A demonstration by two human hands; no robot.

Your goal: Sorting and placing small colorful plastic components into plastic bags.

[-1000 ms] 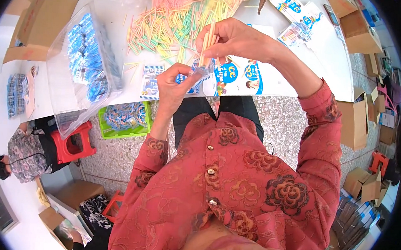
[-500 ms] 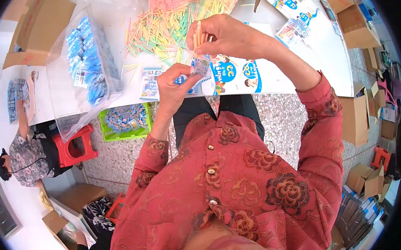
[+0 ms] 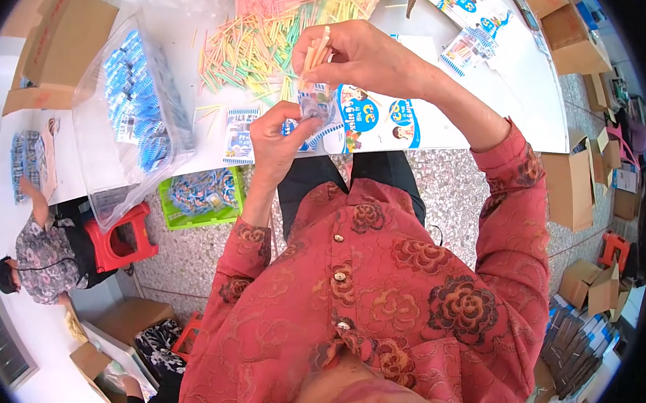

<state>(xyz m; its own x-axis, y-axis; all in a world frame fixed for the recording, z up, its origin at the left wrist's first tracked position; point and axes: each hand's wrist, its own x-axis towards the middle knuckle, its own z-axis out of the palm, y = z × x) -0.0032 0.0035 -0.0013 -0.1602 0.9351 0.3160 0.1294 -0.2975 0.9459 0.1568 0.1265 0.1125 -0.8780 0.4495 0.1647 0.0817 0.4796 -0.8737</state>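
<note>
My right hand [image 3: 359,54] is closed round a small bunch of thin pale orange and pink sticks [image 3: 318,53], their tops poking up between thumb and fingers. Just below, my left hand [image 3: 274,136] pinches a small clear packet with blue print [image 3: 318,104]. The bunch's lower ends meet the packet's upper edge; whether they are inside it I cannot tell. Beyond my hands lies a loose pile of pastel sticks [image 3: 255,47] in pink, yellow and green. Flat printed packets [image 3: 239,134] lie left of my left hand, and larger blue-and-white printed bags [image 3: 388,120] to its right.
On the left of the white table [image 3: 207,137], a clear plastic bin [image 3: 92,129] holds blue packets. Below it are a green crate [image 3: 187,220] and a red stool [image 3: 122,236]. Another person [image 3: 50,253] works at far left. Cardboard boxes [image 3: 567,189] stand at right.
My right hand has shifted slightly left with the bunch, whose tops now show higher above the fingers. More of the packet's upper part is visible. My left hand has barely moved.
</note>
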